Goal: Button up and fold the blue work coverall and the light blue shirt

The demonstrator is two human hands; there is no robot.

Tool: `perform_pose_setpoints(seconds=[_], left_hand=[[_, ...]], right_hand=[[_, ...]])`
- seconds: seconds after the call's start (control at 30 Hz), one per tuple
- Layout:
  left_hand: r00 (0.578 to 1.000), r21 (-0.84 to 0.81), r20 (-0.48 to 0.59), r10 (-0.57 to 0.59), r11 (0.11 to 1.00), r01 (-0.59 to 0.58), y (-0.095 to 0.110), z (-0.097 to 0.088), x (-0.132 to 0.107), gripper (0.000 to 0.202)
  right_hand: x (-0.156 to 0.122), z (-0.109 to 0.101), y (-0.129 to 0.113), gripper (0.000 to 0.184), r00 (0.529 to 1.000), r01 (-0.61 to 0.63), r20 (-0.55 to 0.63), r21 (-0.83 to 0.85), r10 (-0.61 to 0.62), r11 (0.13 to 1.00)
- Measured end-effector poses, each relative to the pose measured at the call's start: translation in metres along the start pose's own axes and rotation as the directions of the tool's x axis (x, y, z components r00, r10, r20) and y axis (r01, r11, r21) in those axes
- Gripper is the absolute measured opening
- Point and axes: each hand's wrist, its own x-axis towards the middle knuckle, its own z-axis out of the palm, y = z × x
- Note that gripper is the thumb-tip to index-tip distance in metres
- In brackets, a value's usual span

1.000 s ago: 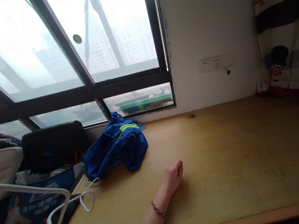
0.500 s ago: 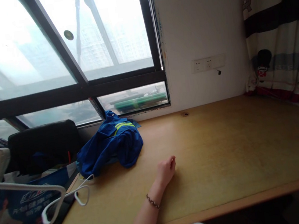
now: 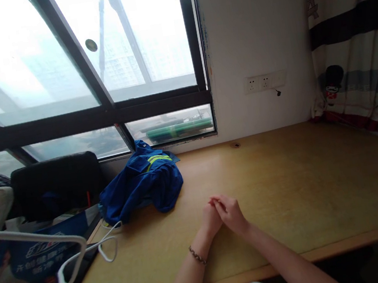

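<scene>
blue jacket (image 3: 142, 188) — up-left of left hand (image 3: 211, 217), apart

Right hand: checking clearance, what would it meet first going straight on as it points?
The right hand would meet the left hand, which its fingertips touch; past that, probably the crumpled blue jacket.

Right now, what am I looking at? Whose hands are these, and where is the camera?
No machine here: a person works with bare hands. A camera on their head looks forward and down, so you see their own arms. The left hand, bracelet on its wrist, and the right hand rest on a wooden desk, fingertips touching; they seem to hold nothing. Left of them lie a blue jacket and a white hanger, with a black bag behind. A window stands at the back.
</scene>
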Motion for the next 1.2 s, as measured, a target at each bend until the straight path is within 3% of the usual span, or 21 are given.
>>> perform_pose_setpoints(seconds=[0.1, 0.2, 0.47, 0.87, 1.07, 1.2], left_hand=[[0.996, 0.05, 0.066, 0.055, 0.997, -0.058, 0.002, -0.004, 0.001, 0.017], [0.991, 0.069, 0.098, 0.091, 0.993, -0.098, 0.006, -0.007, 0.001, 0.019], [0.986, 0.065, 0.132, 0.104, 0.991, -0.113, 0.008, -0.006, 0.0, 0.019], [0.985, 0.088, 0.146, 0.089, 0.991, -0.102, 0.006, -0.005, 0.0, 0.021], [0.993, 0.1, 0.101, 0.057, 0.993, -0.067, 0.011, -0.014, 0.002, 0.023], [1.0, 0.199, 0.007, 0.002, 0.98, -0.004, 0.008, -0.025, 0.009, 0.025]], right_hand=[[0.017, 0.004, 0.042, 0.026, 0.978, -0.15, -0.154, -0.031, 0.144, 0.988], [0.014, 0.005, 0.059, 0.027, 0.957, -0.239, -0.17, -0.009, 0.234, 0.971], [0.008, 0.003, 0.063, 0.036, 0.967, -0.247, -0.074, -0.013, 0.245, 0.969], [0.007, 0.006, 0.077, 0.038, 0.967, -0.251, -0.063, -0.061, 0.247, 0.966], [0.007, 0.003, 0.076, 0.04, 0.964, -0.263, -0.063, -0.096, 0.258, 0.96], [0.007, 0.004, 0.076, 0.039, 0.957, -0.289, -0.02, -0.04, 0.288, 0.956]])
